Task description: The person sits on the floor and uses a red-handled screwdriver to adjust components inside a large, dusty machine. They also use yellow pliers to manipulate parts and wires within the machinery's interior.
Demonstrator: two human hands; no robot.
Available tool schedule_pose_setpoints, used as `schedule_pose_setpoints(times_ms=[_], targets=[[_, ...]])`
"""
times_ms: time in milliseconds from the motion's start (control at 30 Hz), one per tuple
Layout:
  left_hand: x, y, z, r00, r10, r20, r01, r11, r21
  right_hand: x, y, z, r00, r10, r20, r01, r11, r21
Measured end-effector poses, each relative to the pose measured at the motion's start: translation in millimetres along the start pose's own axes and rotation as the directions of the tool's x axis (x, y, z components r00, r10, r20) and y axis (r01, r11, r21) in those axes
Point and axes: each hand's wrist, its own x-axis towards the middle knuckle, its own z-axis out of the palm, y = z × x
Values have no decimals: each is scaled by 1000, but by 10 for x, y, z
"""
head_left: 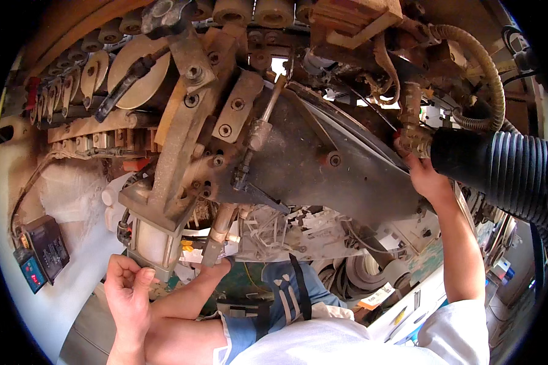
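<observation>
My left hand (128, 298) is at the lower left, fingers curled in and thumb close to the index finger. It is right beside the bottom block of a pneumatic cylinder (154, 246) on a dusty machine; anything pinched in it is too small or hidden. My right hand (429, 179) reaches up on the right to a brass-coloured pipe fitting (415, 145), its fingers curled behind the fitting and partly hidden. A thick black corrugated hose (499, 167) lies just right of that hand. Between my hands spans a dark metal plate (347, 164).
A control box with a lit display (31, 271) hangs at the far left. Discs and rollers (137, 70) line the upper left. A tray of scraps (280, 234) sits beneath the plate, above my legs. Rolls of strip (362, 274) stand at the lower right, near a white cabinet (408, 310).
</observation>
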Motion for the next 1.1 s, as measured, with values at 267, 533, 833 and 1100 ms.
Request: schedule_pose_setpoints(times_ms=[267,533,833,1100], targets=[[10,14,-2,1000,-15,13,15,1000,-11,-32,29,-20,999,-38,-12,38,998,-45],[12,0,-3,1000,-22,18,22,999,-38,-18,17,-19,1000,-12,-10,11,999,-39],[18,38,1,999,-28,19,29,1000,-8,-6,18,-12,1000,-4,10,4,1000,-5],[17,48,5,999,-52,11,52,998,-38,-51,151,50,997,-75,19,77,989,-123]])
